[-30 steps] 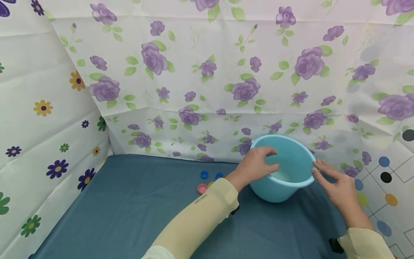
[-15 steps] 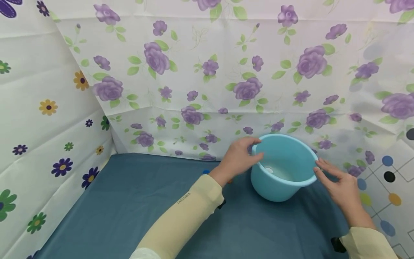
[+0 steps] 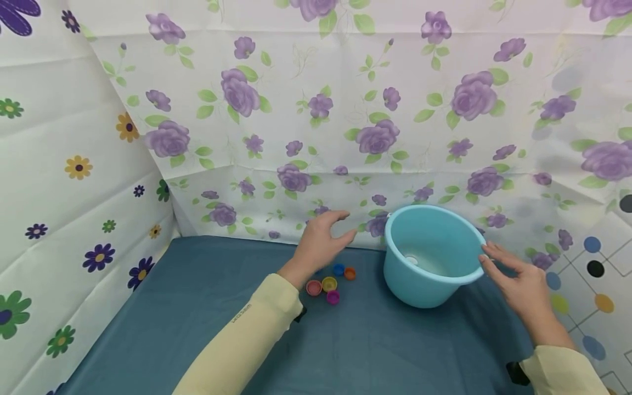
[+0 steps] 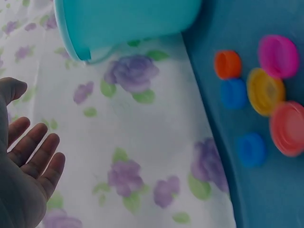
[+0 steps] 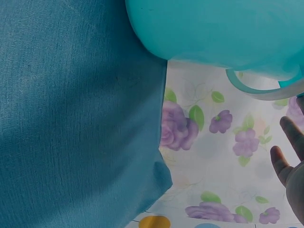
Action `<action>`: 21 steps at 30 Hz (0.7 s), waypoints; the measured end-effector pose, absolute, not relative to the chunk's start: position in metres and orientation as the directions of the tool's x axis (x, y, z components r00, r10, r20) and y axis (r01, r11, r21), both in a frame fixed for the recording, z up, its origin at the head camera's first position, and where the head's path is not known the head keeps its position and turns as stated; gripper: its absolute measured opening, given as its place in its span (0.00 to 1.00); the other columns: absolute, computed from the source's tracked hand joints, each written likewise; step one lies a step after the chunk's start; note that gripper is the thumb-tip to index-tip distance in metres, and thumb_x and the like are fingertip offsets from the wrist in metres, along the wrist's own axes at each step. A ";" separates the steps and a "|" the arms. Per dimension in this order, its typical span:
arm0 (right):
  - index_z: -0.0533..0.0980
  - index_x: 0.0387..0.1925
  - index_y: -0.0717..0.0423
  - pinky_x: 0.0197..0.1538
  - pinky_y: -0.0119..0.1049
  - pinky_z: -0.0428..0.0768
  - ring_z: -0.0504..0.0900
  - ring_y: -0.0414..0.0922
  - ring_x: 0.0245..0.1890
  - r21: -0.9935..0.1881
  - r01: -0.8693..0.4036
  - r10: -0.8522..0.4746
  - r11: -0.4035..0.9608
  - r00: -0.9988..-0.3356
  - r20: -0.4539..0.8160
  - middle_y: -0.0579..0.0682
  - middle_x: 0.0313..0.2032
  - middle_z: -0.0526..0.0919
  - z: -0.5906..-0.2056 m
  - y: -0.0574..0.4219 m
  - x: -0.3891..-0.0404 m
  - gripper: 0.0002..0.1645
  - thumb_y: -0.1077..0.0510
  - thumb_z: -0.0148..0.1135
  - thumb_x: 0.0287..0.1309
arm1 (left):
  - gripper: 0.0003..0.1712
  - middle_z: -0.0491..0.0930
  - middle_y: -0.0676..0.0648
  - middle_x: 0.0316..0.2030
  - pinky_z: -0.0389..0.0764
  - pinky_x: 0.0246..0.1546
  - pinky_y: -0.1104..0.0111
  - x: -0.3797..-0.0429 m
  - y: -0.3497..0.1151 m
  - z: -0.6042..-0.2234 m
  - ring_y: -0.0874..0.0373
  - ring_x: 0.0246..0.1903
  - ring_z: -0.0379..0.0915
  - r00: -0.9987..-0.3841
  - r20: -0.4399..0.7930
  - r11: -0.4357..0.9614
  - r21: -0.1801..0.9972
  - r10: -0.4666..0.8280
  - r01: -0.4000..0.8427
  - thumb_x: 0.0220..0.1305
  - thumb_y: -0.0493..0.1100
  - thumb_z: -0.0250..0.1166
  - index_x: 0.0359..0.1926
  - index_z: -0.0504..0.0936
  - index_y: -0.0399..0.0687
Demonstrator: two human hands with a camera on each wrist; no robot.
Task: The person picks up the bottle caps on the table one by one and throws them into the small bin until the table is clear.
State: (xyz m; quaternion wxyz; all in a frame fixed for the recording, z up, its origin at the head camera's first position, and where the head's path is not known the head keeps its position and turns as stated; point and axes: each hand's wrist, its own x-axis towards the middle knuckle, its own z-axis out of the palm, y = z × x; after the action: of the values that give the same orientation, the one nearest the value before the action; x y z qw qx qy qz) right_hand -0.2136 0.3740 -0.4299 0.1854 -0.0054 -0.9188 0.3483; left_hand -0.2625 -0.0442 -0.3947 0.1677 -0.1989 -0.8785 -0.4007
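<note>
A light blue plastic bucket (image 3: 419, 291) stands tilted near the back wall. My right hand (image 3: 520, 288) has its straight fingertips against the bucket's right rim; in the right wrist view, the lower fingers (image 5: 281, 161) are spread beside its handle (image 5: 251, 92). To the left of the bucket, my left hand (image 3: 316, 244) is held in the air with nothing in it, thumb apart from the fingers. Below it lie several small round caps: pink (image 3: 314, 288), yellow (image 3: 329, 283), magenta (image 3: 333, 297), orange (image 3: 350, 273) and blue (image 4: 251, 149). A small white round piece (image 3: 411, 260) shows inside the bucket.
Dark blue cloth (image 3: 385, 351) covers the table. White flowered sheeting (image 3: 276, 137) rises right behind the bucket, with another patterned sheet (image 3: 99, 219) along the left and a dotted one (image 3: 587, 307) at the right.
My left hand has moved left from over the bucket, past its rim, to above the caps. The white piece inside has come into sight. My right hand has stayed at the rim.
</note>
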 end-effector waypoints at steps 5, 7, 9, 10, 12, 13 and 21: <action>0.72 0.57 0.27 0.58 0.61 0.67 0.55 0.09 0.54 -0.633 -0.126 0.138 0.764 -0.926 0.350 0.34 0.62 0.70 -0.430 0.373 -0.213 0.25 0.37 0.60 0.55 | 0.26 0.75 0.56 0.57 0.71 0.60 0.58 -0.260 -0.066 -0.407 0.58 0.62 0.66 -0.856 0.474 0.655 0.584 0.205 0.480 0.60 0.59 0.62 0.58 0.74 0.62; 0.72 0.57 0.27 0.58 0.61 0.66 0.55 0.10 0.54 -0.636 -0.129 0.135 0.761 -0.928 0.348 0.34 0.62 0.70 -0.430 0.373 -0.213 0.25 0.37 0.60 0.56 | 0.27 0.73 0.55 0.59 0.67 0.64 0.56 -0.259 -0.074 -0.412 0.56 0.66 0.61 -0.851 0.484 0.687 0.548 0.204 0.476 0.59 0.59 0.62 0.59 0.74 0.60; 0.72 0.57 0.27 0.58 0.62 0.66 0.55 0.10 0.55 -0.643 -0.129 0.129 0.755 -0.932 0.339 0.33 0.62 0.69 -0.430 0.373 -0.214 0.26 0.37 0.60 0.56 | 0.29 0.71 0.53 0.61 0.62 0.66 0.53 -0.258 -0.082 -0.418 0.52 0.69 0.55 -0.847 0.486 0.707 0.522 0.214 0.477 0.58 0.59 0.63 0.60 0.73 0.58; 0.72 0.57 0.27 0.58 0.62 0.66 0.55 0.10 0.55 -0.643 -0.129 0.128 0.755 -0.932 0.338 0.33 0.62 0.69 -0.430 0.373 -0.214 0.26 0.37 0.59 0.56 | 0.30 0.70 0.52 0.62 0.62 0.66 0.51 -0.257 -0.086 -0.420 0.52 0.70 0.53 -0.851 0.480 0.718 0.513 0.216 0.471 0.58 0.59 0.63 0.60 0.73 0.58; 0.72 0.58 0.27 0.58 0.62 0.66 0.55 0.10 0.55 -0.642 -0.127 0.128 0.756 -0.933 0.335 0.33 0.62 0.69 -0.431 0.373 -0.214 0.26 0.37 0.59 0.56 | 0.31 0.68 0.50 0.64 0.60 0.66 0.50 -0.255 -0.092 -0.424 0.51 0.70 0.51 -0.858 0.461 0.737 0.496 0.226 0.460 0.59 0.60 0.62 0.62 0.71 0.57; 0.72 0.57 0.27 0.57 0.61 0.67 0.55 0.10 0.55 -0.639 -0.127 0.129 0.759 -0.932 0.338 0.33 0.62 0.69 -0.430 0.373 -0.213 0.26 0.37 0.59 0.56 | 0.32 0.67 0.50 0.65 0.60 0.67 0.49 -0.255 -0.095 -0.426 0.51 0.71 0.50 -0.864 0.447 0.744 0.490 0.233 0.454 0.59 0.60 0.62 0.63 0.70 0.57; 0.72 0.58 0.27 0.57 0.61 0.67 0.55 0.10 0.55 -0.639 -0.122 0.134 0.759 -0.932 0.337 0.33 0.62 0.69 -0.429 0.373 -0.212 0.26 0.37 0.59 0.56 | 0.42 0.62 0.52 0.68 0.57 0.66 0.44 -0.253 -0.111 -0.444 0.49 0.71 0.48 -0.921 0.299 0.799 0.475 0.249 0.370 0.56 0.66 0.61 0.69 0.60 0.62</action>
State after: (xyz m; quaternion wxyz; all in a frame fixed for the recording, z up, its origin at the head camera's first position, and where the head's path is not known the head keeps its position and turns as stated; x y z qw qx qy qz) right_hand -0.2119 0.3726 -0.4288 0.1844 -0.0034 -0.9196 0.3470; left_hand -0.2531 -0.1114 -0.4436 0.1113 -0.1643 -0.9418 -0.2715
